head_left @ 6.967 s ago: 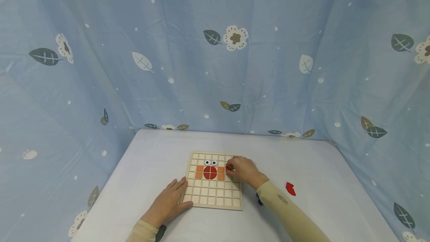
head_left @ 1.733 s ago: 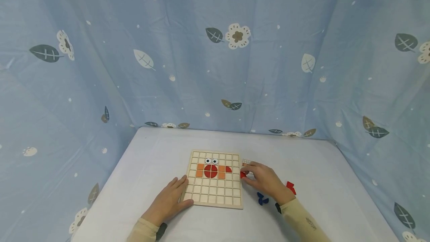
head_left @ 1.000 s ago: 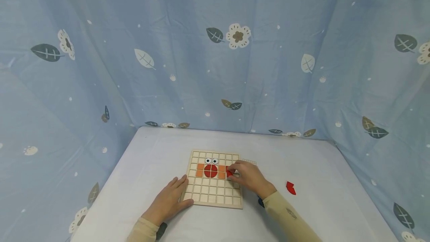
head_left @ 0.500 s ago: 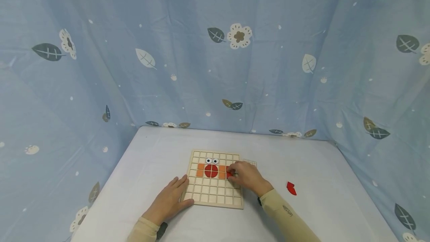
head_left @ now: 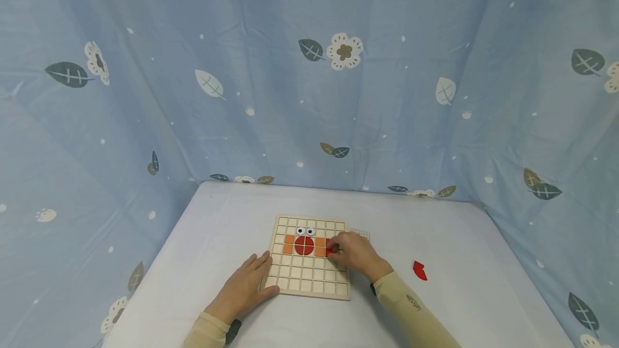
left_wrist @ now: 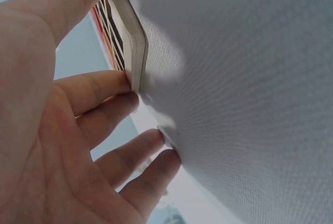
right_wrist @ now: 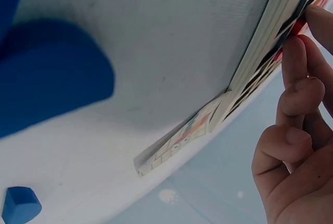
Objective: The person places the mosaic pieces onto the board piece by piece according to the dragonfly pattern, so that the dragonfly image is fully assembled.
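A square wooden grid board point(head_left: 309, 288) lies on the white table. It bears two eye tiles point(head_left: 305, 231), a red circle of quarter pieces point(head_left: 304, 245) and orange squares point(head_left: 288, 244) on either side of it. Against the board's left edge rests my left hand point(head_left: 244, 286), fingers extended and thumb near the front corner; the left wrist view shows fingertips touching the rim. My right hand point(head_left: 358, 254) pinches a red piece point(right_wrist: 298, 26) between thumb and index finger at the cells right of the orange squares. The fingers partly hide the red there.
Beyond the right hand lies a small printed grid card point(head_left: 360, 233), touching the board's edge in the right wrist view. Two red pieces point(head_left: 419, 270) lie farther right on the table. Blue pieces point(right_wrist: 52, 73) show near the right wrist; in the head view the forearm covers them.
My right hand has carried a red piece from beside the board leftward onto its right-hand cells, below a red piece placed earlier. Over the last half second it hardly moves. The left hand stays still.
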`<state>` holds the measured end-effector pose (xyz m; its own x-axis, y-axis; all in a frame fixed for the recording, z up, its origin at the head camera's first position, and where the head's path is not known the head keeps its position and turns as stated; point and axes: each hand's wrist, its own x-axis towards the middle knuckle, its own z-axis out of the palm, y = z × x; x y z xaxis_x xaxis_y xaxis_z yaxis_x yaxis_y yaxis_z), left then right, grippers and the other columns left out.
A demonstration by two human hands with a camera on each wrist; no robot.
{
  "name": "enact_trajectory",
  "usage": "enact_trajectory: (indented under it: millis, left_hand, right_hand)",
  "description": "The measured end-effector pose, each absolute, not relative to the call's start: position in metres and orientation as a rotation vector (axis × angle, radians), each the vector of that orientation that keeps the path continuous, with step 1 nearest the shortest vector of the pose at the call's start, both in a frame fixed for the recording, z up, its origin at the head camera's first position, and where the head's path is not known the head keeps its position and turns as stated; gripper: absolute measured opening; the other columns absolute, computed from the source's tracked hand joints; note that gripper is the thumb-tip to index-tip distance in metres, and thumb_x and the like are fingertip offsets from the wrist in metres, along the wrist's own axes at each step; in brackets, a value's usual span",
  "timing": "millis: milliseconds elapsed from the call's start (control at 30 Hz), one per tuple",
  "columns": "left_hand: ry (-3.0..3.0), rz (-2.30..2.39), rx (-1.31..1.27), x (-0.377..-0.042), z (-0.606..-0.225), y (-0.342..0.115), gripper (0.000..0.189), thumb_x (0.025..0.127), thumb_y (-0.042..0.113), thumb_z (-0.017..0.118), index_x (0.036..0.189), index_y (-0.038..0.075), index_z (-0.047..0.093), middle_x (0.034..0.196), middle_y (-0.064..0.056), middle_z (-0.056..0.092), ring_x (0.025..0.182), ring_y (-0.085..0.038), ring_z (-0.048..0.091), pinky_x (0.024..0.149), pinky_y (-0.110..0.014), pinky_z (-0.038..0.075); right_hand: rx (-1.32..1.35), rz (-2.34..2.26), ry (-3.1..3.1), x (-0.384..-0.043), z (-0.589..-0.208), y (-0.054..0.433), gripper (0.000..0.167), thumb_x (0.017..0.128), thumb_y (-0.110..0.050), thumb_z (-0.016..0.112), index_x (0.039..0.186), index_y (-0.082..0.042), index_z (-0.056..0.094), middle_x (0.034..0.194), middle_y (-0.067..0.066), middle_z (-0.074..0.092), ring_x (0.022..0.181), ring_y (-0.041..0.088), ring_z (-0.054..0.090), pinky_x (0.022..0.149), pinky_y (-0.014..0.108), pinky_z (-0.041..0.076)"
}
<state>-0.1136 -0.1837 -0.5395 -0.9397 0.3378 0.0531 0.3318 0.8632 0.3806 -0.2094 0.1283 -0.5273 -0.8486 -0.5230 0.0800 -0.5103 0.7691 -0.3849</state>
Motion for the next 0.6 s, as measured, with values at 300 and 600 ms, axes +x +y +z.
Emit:
enact_trajectory:
  millis: [300, 600]
  left_hand:
    - [3.007, 0.624, 0.525, -0.114, -0.539, -0.182, 0.079, 0.091, 0.050, 0.072, 0.144, -0.005, 0.052, 0.155, -0.017, 0.045, 0.141, -0.045, 0.040, 0.117, -0.054, 0.036]
    - [3.007, 0.630, 0.529, -0.114, -0.537, -0.182, 0.078, 0.091, 0.048, 0.073, 0.144, -0.005, 0.052, 0.154, -0.018, 0.045, 0.141, -0.046, 0.040, 0.117, -0.055, 0.036]
  right_hand:
    - [-0.842, -0.617, 2.926, -0.208, -0.525, 0.133, 0.017, 0.088, -0.026, 0.082, 0.102, -0.018, 0.078, 0.093, -0.010, 0.071, 0.087, 0.007, 0.065, 0.077, 0.032, 0.058]
    - [-0.745, -0.634, 3.010, -0.192, -0.515, 0.155, 0.020, 0.090, -0.026, 0.079, 0.108, -0.019, 0.078, 0.096, -0.010, 0.069, 0.084, 0.010, 0.062, 0.071, 0.030, 0.055]
